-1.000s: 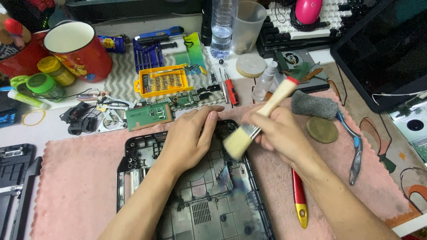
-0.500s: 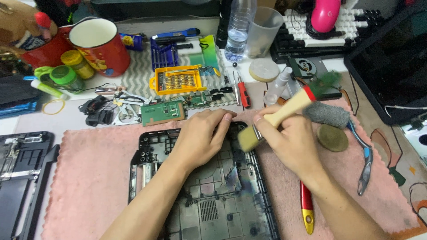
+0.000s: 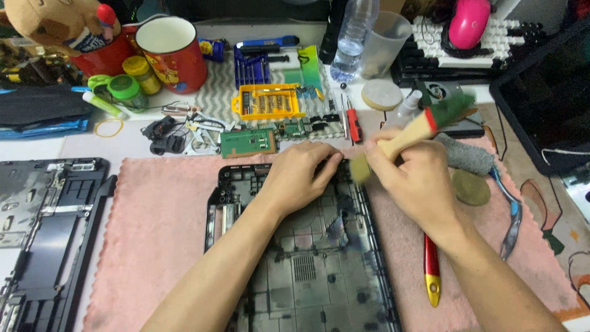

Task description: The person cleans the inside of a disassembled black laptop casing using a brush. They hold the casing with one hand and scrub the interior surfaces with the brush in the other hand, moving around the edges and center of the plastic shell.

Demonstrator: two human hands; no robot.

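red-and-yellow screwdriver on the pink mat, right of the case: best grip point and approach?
Judging by its pose, take the red-and-yellow screwdriver by its thick handle, fingers from above across its width. It lies flat on the pink mat; its upper end is hidden under the right hand.

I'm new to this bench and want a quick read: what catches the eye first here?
Two bare hands meet over a stripped black laptop shell lying on a pink towel: the left hand presses its top edge, and the right hand holds a wooden brush in its grip. Behind them stand a red mug and a yellow bit case.
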